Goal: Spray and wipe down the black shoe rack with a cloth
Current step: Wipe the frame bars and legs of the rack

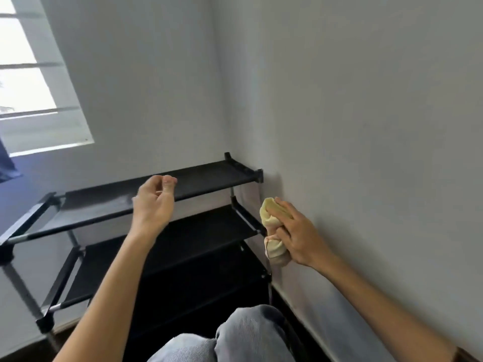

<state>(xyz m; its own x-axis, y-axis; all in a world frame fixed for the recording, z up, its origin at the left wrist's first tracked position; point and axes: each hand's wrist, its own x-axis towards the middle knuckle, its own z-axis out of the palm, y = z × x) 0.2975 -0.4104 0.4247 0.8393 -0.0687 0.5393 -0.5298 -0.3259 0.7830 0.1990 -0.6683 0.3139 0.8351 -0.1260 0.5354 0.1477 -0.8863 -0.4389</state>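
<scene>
The black shoe rack point(209, 176) stands in a room corner, with fabric shelves on metal poles. A pale dusty or wet patch shows on the left part of its top shelf. My right hand point(298, 231) grips a bunched yellow cloth point(271, 226) at the rack's right end, beside the second shelf's side bar and close to the wall. My left hand point(154, 202) hovers over the front edge of the top shelf, fingers loosely curled and apart, holding nothing. No spray bottle is in view.
White walls point(366, 126) meet behind the rack's right end. A window point(28, 82) sits at upper left, with dark blue fabric point(6, 165) below it. My knees in grey jeans point(235, 338) are at the bottom, in front of the rack.
</scene>
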